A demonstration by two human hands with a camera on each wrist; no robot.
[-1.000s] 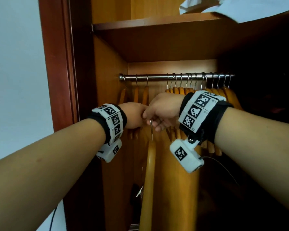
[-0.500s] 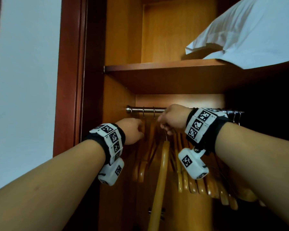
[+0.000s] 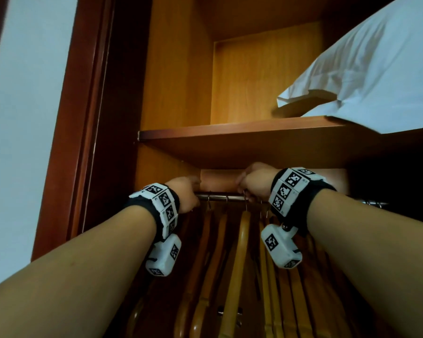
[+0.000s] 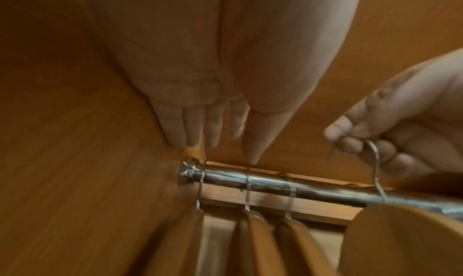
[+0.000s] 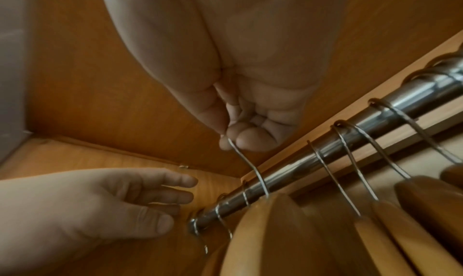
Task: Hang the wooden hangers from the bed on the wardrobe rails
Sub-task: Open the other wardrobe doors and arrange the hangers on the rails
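- Since a second ago both hands have risen from chest height to the rail (image 3: 220,197), and the head view has tilted up, so the shelf (image 3: 242,129) and white pillow (image 3: 366,76) now fill the top; the held hanger (image 3: 239,259) has come up with the right hand (image 3: 255,182).
- The wardrobe is orange-brown wood with a dark red frame (image 3: 83,118); a pale wall (image 3: 22,130) lies to the left.
- No readable writing; only black-and-white square markers on the wristbands (image 3: 291,189).
- The left wrist view alone shows the right hand pinching the hook (image 4: 375,155) just above the rail, not yet over it; the left hand (image 4: 200,121) is empty, fingers straight near the rail's end.
- The right wrist view shows further hangers (image 5: 375,221) already hung.
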